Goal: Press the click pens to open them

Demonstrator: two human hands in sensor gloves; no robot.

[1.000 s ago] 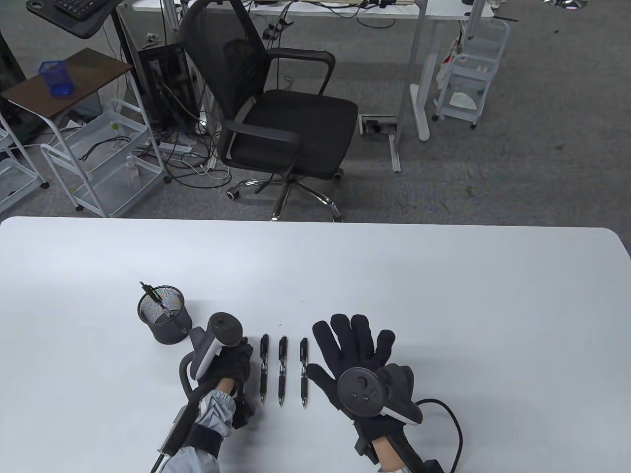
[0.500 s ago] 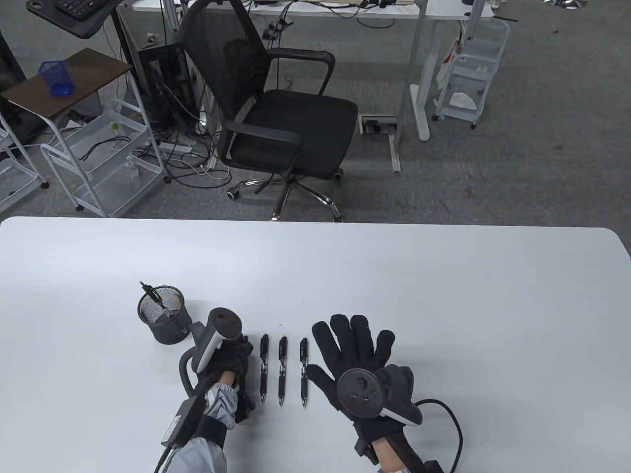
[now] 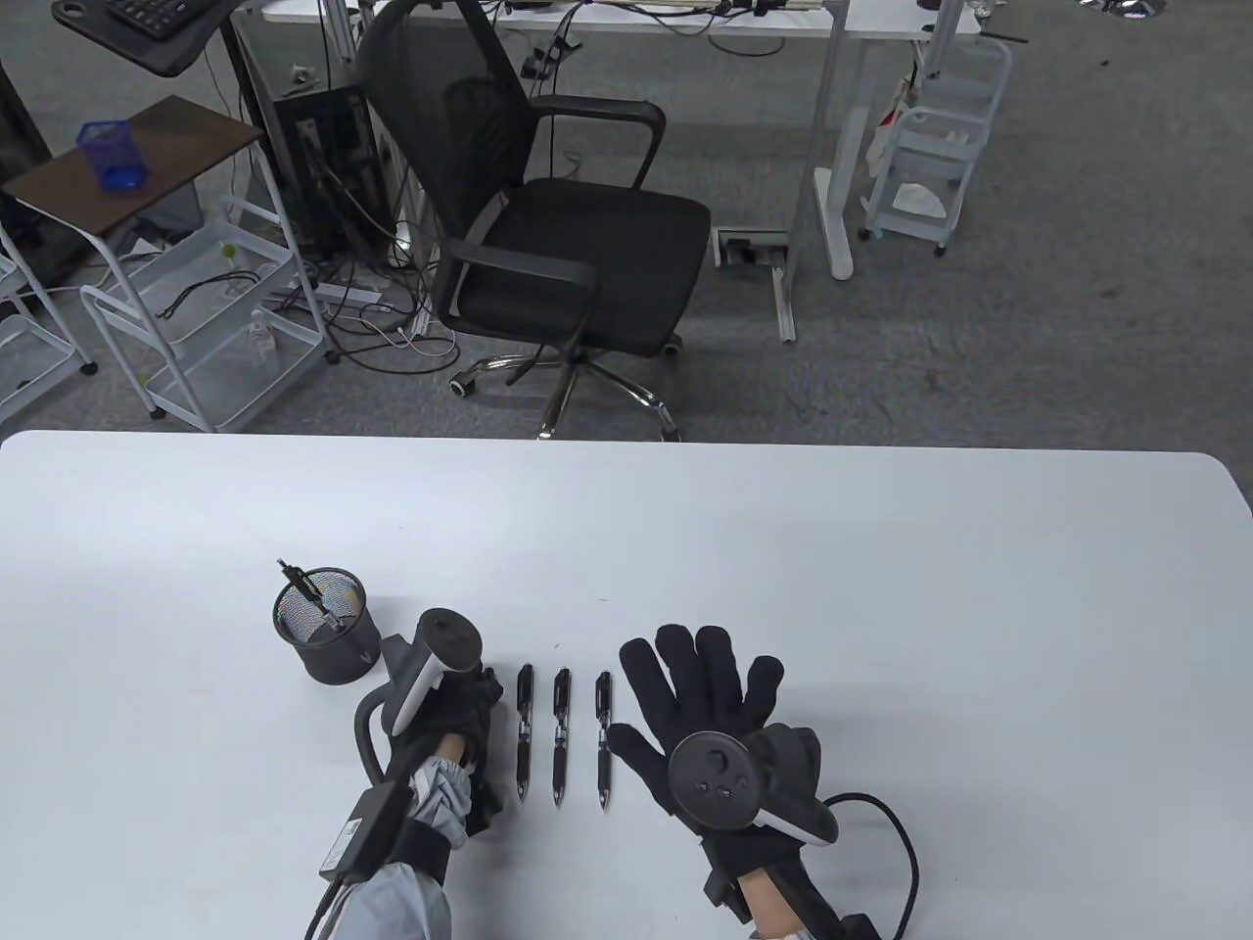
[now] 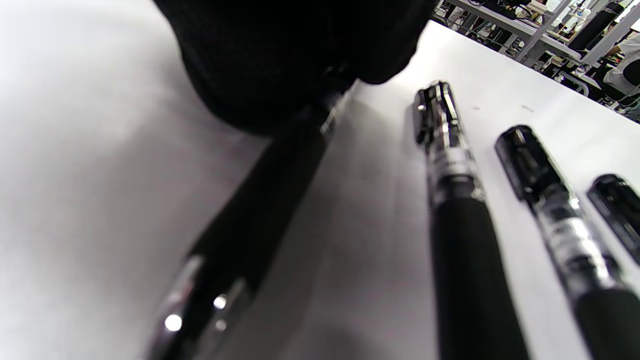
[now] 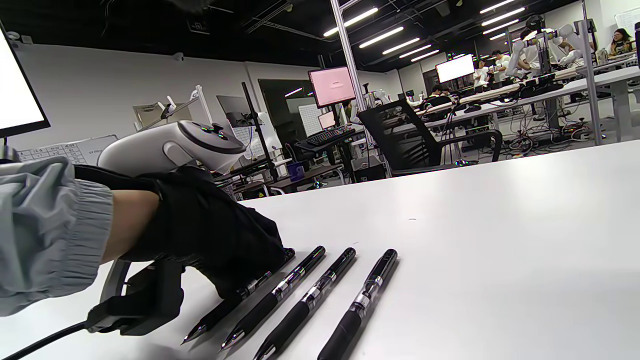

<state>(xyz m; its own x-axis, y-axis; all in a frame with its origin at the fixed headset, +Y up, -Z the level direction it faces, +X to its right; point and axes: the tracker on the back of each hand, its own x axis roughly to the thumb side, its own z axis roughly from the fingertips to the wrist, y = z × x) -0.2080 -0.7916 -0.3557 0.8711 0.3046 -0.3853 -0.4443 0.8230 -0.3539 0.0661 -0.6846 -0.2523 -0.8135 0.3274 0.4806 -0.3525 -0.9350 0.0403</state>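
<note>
Three black click pens (image 3: pixel 560 734) lie side by side on the white table (image 3: pixel 881 607), tips toward me. A fourth pen (image 5: pixel 225 307) lies left of them under my left hand (image 3: pixel 460 710), whose gloved fingers curl over its upper end; its tip sticks out near me. The left wrist view shows this pen (image 4: pixel 260 215) running out from under the glove (image 4: pixel 280 50), still on the table. My right hand (image 3: pixel 705 695) lies flat and open, fingers spread, just right of the row, holding nothing.
A black mesh pen cup (image 3: pixel 326 636) with one pen (image 3: pixel 305 586) in it stands just left of and behind my left hand. A black office chair (image 3: pixel 548 245) stands beyond the table's far edge.
My left hand has shifted a little forward and its wrist has turned slightly over the leftmost pen. The right hand and the three free pens have not moved.
</note>
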